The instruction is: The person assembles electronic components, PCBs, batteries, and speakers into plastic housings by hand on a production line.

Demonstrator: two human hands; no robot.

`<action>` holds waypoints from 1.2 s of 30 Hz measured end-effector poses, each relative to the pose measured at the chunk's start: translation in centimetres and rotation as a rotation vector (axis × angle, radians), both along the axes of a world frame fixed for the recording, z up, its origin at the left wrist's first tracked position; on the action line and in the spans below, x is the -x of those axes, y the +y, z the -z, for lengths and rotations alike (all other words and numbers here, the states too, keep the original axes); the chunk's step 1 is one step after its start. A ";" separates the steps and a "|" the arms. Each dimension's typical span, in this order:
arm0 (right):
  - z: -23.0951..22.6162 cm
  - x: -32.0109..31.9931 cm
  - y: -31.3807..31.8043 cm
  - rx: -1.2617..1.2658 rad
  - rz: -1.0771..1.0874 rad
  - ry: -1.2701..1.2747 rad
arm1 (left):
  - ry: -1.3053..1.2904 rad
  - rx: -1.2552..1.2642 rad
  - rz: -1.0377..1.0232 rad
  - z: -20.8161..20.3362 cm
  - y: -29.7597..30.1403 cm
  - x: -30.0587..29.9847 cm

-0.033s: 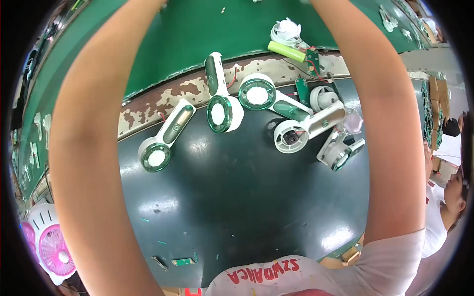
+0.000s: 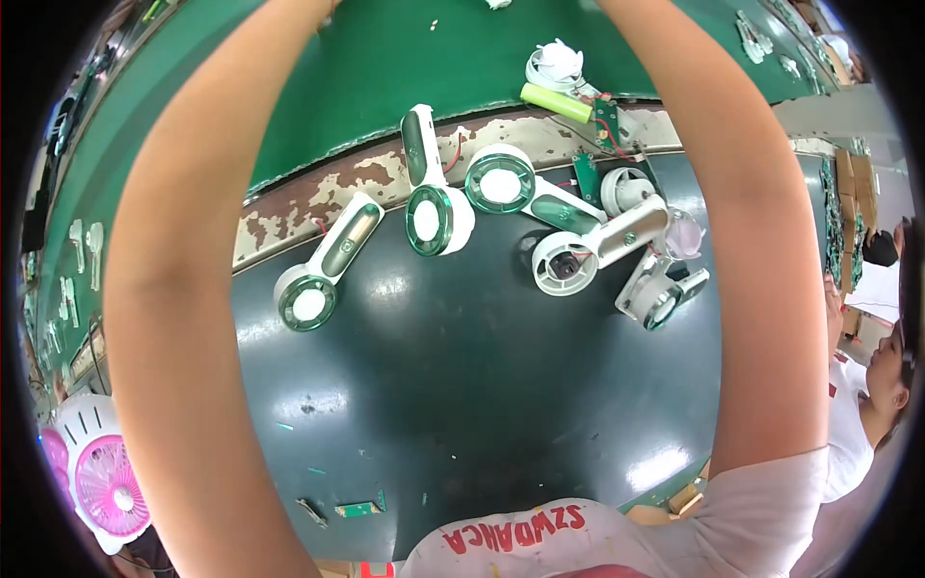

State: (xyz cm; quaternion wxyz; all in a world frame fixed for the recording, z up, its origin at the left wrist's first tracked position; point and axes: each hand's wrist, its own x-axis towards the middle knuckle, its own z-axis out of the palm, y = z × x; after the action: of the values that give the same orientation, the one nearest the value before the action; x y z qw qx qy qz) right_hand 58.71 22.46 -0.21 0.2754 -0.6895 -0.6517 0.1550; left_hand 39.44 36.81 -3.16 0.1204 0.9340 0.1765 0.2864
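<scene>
Both hands reach beyond view, grip untellable; below the forearms, light rigid handheld fan shells (image 2: 438, 193) look best grasped by their handles.

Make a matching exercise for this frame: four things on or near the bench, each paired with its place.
Things:
1. yellow-green battery cell
2. pink fan
3. small green circuit board
4. leftmost white handheld fan body

Places:
A. lower left edge of view, off the dark bench top
B. near edge of the bench top, close to the person's chest
C. far side, on the green belt
D. across the worn painted strip and the bench top, ring end nearer the person

Pairs: 1-C, 2-A, 3-B, 4-D
</scene>
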 end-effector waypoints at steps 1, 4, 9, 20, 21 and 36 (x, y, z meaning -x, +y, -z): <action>1.2 0.7 -0.4 -0.144 -0.017 -0.216 | -0.076 0.079 0.084 0.0 -1.7 0.2; 1.7 2.4 -3.9 -0.357 -0.131 -0.497 | -0.129 0.152 0.239 -1.4 -6.5 0.6; -0.7 6.3 -9.8 -0.440 -0.309 -0.309 | 0.104 0.038 0.604 -4.2 -11.0 3.7; -1.6 6.8 -7.9 -0.342 -0.242 -0.496 | 0.103 0.351 0.263 -2.2 -13.3 7.0; -1.6 7.0 -7.6 -0.286 -0.310 -0.513 | 0.085 0.404 0.242 -2.2 -13.4 7.3; -3.1 11.4 -19.4 0.168 -0.061 -0.135 | -0.044 1.050 0.359 -2.6 -20.2 10.7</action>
State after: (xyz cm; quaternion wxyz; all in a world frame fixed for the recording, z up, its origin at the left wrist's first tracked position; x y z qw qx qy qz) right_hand 47.26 3.03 2.89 0.1670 -0.6990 -0.6741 0.1706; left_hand 28.72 16.58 -0.51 0.6203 0.7577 0.1311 0.1543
